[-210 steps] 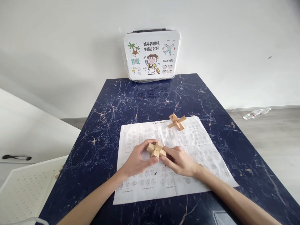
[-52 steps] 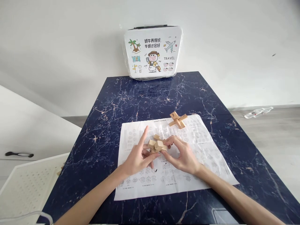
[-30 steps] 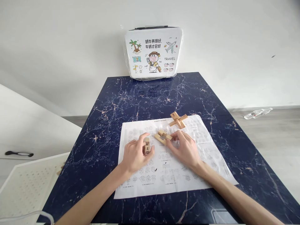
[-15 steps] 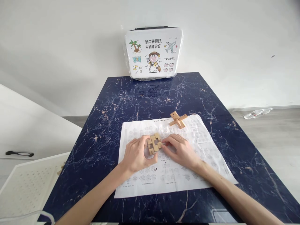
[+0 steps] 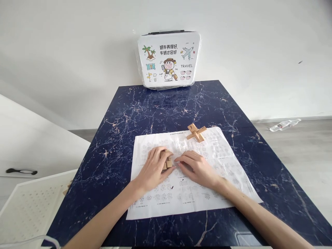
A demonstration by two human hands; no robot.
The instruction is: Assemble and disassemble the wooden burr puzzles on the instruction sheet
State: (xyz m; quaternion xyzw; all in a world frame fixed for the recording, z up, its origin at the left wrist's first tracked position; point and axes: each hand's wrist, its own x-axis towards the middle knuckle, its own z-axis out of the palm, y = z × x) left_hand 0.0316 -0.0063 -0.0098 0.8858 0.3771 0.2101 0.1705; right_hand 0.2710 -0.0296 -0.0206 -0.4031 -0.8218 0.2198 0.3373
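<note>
My left hand (image 5: 154,167) is closed around a wooden interlocking block puzzle (image 5: 167,162), thumb at its near side and fingers over the top. Much of the puzzle is hidden beneath the fingers. Just to its right, my right hand (image 5: 197,168) rests on the paper with bent fingers. Thumb and forefinger are slightly apart, with nothing seen between them. Both hands lie over a white instruction sheet (image 5: 160,204) printed with rows of small diagrams. A cross-shaped wooden puzzle (image 5: 197,133) with dark marks stands on the sheet's far edge, beyond my right hand.
The sheet lies on a dark blue marble-patterned table (image 5: 166,110). At the back, a white cartoon-printed case (image 5: 169,58) leans against the wall. A white perforated bin (image 5: 26,207) stands left of the table, and a clear plastic bottle (image 5: 284,125) lies on the floor at right.
My left fingers have closed further over the block puzzle, which now looks turned and more covered. My right hand has come off the puzzle's right side and sits a little apart.
</note>
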